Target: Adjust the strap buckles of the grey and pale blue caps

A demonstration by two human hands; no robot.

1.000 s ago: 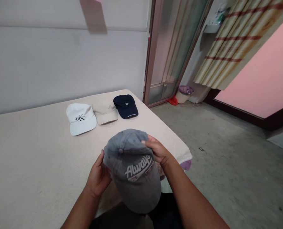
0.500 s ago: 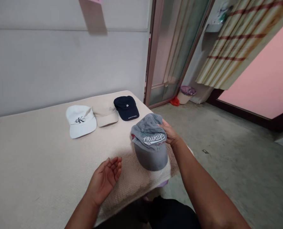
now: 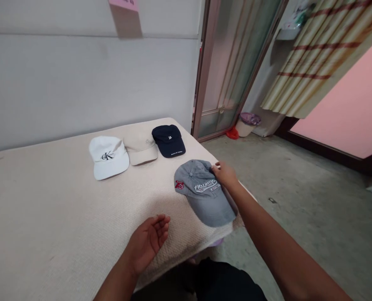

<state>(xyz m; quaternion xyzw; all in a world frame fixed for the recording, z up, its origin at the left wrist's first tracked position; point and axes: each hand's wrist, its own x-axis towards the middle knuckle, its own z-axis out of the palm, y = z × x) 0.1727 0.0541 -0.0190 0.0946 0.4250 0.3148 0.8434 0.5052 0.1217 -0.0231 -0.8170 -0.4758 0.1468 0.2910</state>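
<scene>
A grey cap (image 3: 206,190) with white lettering and a red patch is at the near right corner of the cloth-covered surface, its brim toward me. My right hand (image 3: 225,173) pinches the cap's right rear edge. Palm up, my left hand (image 3: 151,240) is held over the surface to the left of the grey cap, fingers slightly curled and holding nothing. Farther back, a white cap (image 3: 108,158), a beige cap (image 3: 141,148) and a navy cap (image 3: 168,141) form a row, side by side.
The pale textured cover (image 3: 63,209) reaches the wall (image 3: 79,83) behind. Beyond the right edge are the concrete floor (image 3: 286,196), a sliding door (image 3: 226,75), a waste bin (image 3: 246,124) with a purple liner, and a striped curtain (image 3: 314,62).
The grey cap has turned, its brim swinging to the right, and its red patch shows more. My right hand has shifted to its rear edge. My left hand has moved slightly right.
</scene>
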